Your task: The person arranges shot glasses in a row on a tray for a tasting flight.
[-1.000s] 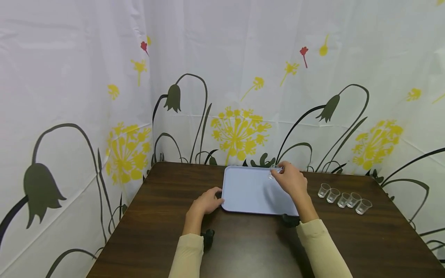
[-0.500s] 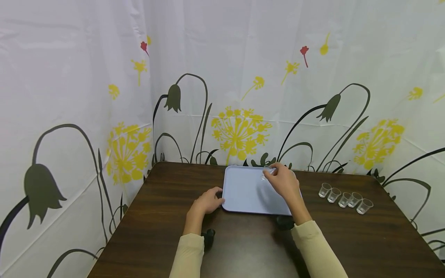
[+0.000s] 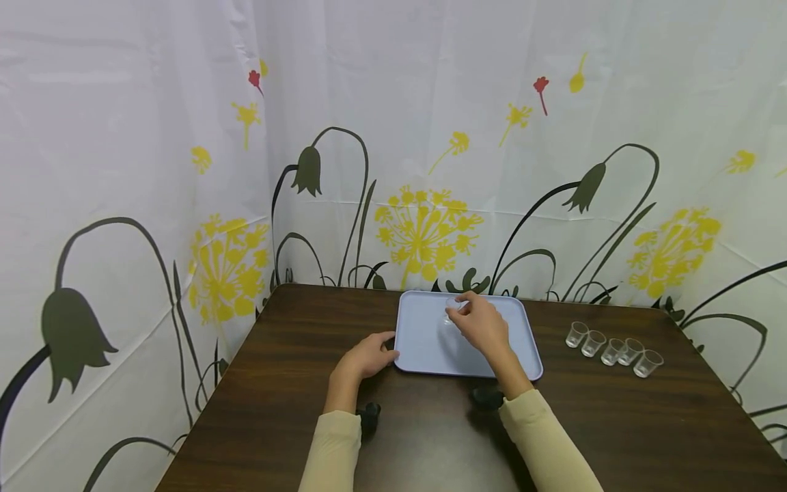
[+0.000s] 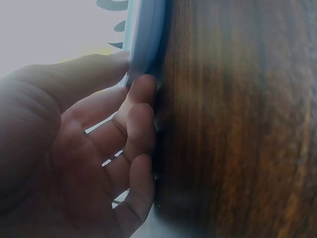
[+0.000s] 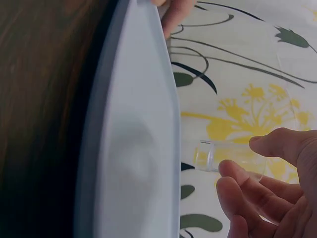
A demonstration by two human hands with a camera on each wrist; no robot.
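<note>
My right hand (image 3: 482, 328) pinches a small clear shot glass (image 3: 451, 311) between thumb and fingers. The glass hangs above the pale blue tray (image 3: 424, 345); in the right wrist view a gap separates the glass (image 5: 223, 157) from the tray (image 5: 141, 163). At the tray's left edge, my left hand (image 3: 365, 355) holds the rim. In the left wrist view the thumb (image 4: 106, 67) lies against the tray's side (image 4: 146, 37), and the curled fingertips (image 4: 142, 89) are at its lower edge, just over the tabletop.
Several clear shot glasses (image 3: 613, 351) stand in a slanting row right of the tray on the dark wooden table (image 3: 615, 424). A flower-printed white curtain (image 3: 344, 82) hangs behind the table. Both wrists carry black devices (image 3: 488, 398).
My right hand has carried the shot glass leftward over the tray, uncovering the tray's right end. My left hand has stayed at the tray's left edge.
</note>
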